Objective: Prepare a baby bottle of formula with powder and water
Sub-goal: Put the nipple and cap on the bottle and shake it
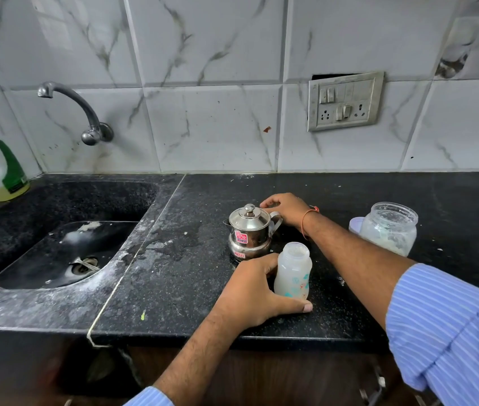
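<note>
1. Translucent white plastic baby bottle with teal print [292, 271] standing upright and uncapped on the black speckled stone bench [191, 288], near its front edge; no teat or cap in view.
2. Whitish residue visible at the bottle's mouth and inside; powder probably in already, though hard to tell for certain. No clear water level visible.
3. Left hand [250, 291] wrapped round the bottle's lower body, thumb in front, steadying it.
4. Right hand [286, 209] reaching to the handle of the small lidded stainless-steel pot with a red sticker [250, 231], just behind the bottle; fingers curled at the handle, full grasp not plainly shown.
5. Clear plastic jar coated with white powder [387, 228] open, well off to the right.
6. Likely remaining: pouring water from the pot, capping, shaking.
</note>
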A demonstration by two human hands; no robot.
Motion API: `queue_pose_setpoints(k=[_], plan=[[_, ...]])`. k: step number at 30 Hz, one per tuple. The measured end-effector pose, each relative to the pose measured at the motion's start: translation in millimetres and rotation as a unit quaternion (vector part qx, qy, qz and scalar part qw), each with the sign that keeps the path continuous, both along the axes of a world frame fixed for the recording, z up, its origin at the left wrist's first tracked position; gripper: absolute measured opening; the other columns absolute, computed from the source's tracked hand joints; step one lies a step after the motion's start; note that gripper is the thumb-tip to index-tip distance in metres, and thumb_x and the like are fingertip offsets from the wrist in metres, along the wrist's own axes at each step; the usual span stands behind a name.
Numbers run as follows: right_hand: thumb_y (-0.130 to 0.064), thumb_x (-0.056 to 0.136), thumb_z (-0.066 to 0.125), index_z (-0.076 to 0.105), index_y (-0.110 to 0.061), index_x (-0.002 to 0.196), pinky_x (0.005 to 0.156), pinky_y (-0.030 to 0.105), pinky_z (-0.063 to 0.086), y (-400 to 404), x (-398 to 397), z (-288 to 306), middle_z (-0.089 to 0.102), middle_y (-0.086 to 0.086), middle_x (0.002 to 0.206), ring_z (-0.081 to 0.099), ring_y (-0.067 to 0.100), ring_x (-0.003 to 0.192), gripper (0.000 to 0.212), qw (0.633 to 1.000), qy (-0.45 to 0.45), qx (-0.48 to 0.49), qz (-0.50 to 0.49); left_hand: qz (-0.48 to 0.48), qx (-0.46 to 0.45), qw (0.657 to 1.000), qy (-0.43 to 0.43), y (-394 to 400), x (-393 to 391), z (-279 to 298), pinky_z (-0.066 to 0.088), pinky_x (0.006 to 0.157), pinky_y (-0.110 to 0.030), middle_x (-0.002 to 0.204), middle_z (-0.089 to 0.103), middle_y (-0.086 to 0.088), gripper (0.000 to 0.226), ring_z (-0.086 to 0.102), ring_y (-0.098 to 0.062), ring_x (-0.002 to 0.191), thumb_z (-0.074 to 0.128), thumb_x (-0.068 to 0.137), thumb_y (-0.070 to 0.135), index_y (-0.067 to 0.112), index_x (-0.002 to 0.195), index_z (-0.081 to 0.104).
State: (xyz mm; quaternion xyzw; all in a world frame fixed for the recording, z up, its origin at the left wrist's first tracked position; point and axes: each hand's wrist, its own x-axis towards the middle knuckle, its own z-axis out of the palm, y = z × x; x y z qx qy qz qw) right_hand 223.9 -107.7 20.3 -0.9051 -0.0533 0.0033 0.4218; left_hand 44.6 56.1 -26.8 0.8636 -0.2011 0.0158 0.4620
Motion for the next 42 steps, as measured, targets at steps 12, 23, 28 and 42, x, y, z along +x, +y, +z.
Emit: queue_pose_setpoints(k=[12, 23, 28, 42], plan=[[-0.041, 0.083, 0.086, 0.083, -0.024, 0.093, 0.057, 0.030, 0.049, -25.3, -24.2, 8.2, 0.080, -0.002, 0.093, 0.064, 0.013, 0.079, 0.020, 0.999, 0.025, -0.039, -0.023, -0.007, -0.005, 1.000, -0.003, 0.4, -0.6, 1.1, 0.061, 0.103, -0.033, 0.117, 0.078, 0.025, 0.074, 0.071, 0.008, 0.113, 0.104, 0.062, 0.056, 0.034, 0.127, 0.076], [-0.051, 0.065, 0.093, 0.078, -0.033, 0.108, 0.094, 0.036, 0.062, -64.4, -85.7, -14.7, 0.078, -0.008, 0.104, 0.073, 0.015, 0.102, 0.048, 0.971, -0.163, 0.160, -0.075, -0.014, -0.026, 0.999, 0.013, -1.0, 0.4, -0.7, 0.062, 0.104, -0.038, 0.114, 0.081, 0.024, 0.073, 0.075, 0.005, 0.111, 0.105, 0.061, 0.051, 0.032, 0.125, 0.077], [-0.040, 0.073, 0.093, 0.078, -0.033, 0.111, 0.085, 0.025, 0.059, -64.4, -109.1, -14.0, 0.077, -0.010, 0.104, 0.071, 0.005, 0.095, 0.041, 0.948, -0.237, 0.194, -0.089, -0.014, -0.022, 1.000, 0.018, -1.5, 1.1, -0.4, 0.063, 0.105, -0.038, 0.116, 0.081, 0.024, 0.074, 0.075, 0.005, 0.111, 0.106, 0.061, 0.050, 0.034, 0.126, 0.076], [-0.017, 0.076, 0.090, 0.074, -0.019, 0.124, 0.083, 0.046, 0.065, -68.3, -154.3, 30.0, 0.068, 0.009, 0.116, 0.076, 0.033, 0.093, 0.051, 0.922, -0.188, 0.335, 0.050, -0.019, -0.017, 1.000, 0.008, -1.7, -3.4, 6.2, 0.062, 0.104, -0.032, 0.116, 0.081, 0.023, 0.068, 0.074, 0.008, 0.109, 0.108, 0.066, 0.039, 0.032, 0.126, 0.076]])
